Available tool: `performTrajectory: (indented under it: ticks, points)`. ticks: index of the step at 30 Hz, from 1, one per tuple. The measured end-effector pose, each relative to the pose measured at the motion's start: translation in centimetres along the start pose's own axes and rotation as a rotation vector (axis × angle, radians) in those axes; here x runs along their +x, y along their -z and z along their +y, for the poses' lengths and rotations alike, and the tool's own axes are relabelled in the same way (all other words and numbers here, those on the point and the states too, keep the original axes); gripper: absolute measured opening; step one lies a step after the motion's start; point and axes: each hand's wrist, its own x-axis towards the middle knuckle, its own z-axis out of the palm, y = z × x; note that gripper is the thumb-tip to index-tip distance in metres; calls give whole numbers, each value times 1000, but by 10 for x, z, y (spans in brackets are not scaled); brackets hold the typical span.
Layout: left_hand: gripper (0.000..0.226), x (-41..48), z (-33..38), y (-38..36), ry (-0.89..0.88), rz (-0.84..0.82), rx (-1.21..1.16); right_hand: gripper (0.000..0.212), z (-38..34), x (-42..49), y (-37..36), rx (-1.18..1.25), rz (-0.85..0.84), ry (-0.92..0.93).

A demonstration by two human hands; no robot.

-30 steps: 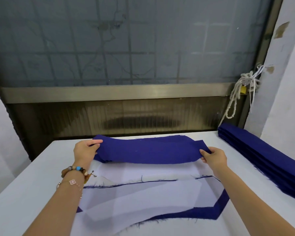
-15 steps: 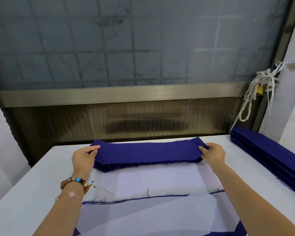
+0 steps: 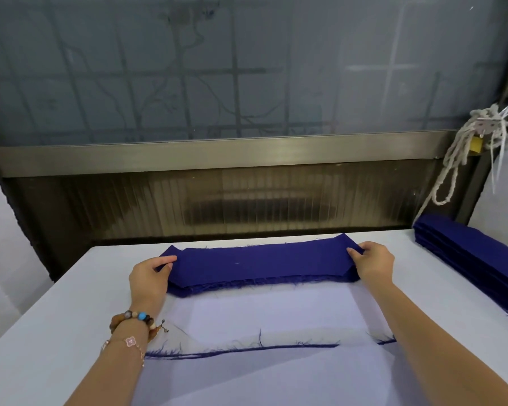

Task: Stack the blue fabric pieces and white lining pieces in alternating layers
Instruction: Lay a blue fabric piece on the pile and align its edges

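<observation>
Your left hand (image 3: 150,278) and right hand (image 3: 374,263) pinch the ends of the long frayed blue fabric strip (image 3: 258,266) at frame centre. It lies on smooth white lining pieces (image 3: 276,315).

Both arms extended forward, hands well apart. Left hand (image 3: 150,276) pinched left end of blue fabric piece (image 3: 258,265), thumb on top. Right hand (image 3: 374,266) pinched right end, fingers curled.

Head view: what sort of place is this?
Probably a garment workshop: a wide white table, cut blue fabric held over white lining pieces, and a stack of blue pieces at the right.
</observation>
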Motion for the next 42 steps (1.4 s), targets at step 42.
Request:
performTrajectory:
  ticks: [42]
  points:
    - [36,-120,18,164,-25,-927,426,13,35,-160,110,29,-383,405]
